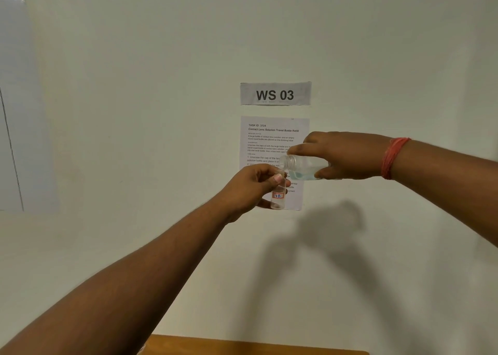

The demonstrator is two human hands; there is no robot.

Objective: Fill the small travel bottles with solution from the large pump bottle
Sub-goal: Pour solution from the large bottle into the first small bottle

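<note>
- A plain pale wall (134,112) fills the background; a strip of wooden worktop (256,346) shows at the bottom edge, well below both hands; the arms cast a shadow on the wall.
- The left hand (253,190) grips a small clear travel bottle (278,195), upright, uncapped, fingers curled round its upper part; only a trace of liquid shows at its bottom.
- The right hand (347,155) grips a larger clear bottle (301,166) tipped on its side, its open threaded neck just above the small bottle's mouth; pale blue solution pools along its lower side; a red thread band (393,158) circles the wrist.
- The small bottle carries a white label with a red border, hand-lettered "7B".
- Behind the hands, a wall sign (275,94) reads "WS 03"; the sheet (272,139) below it reads "TASK ID: 3724" and "Contact Lens Solution Travel Bottle Refill"; its smaller print is partly hidden by the hands.
</note>
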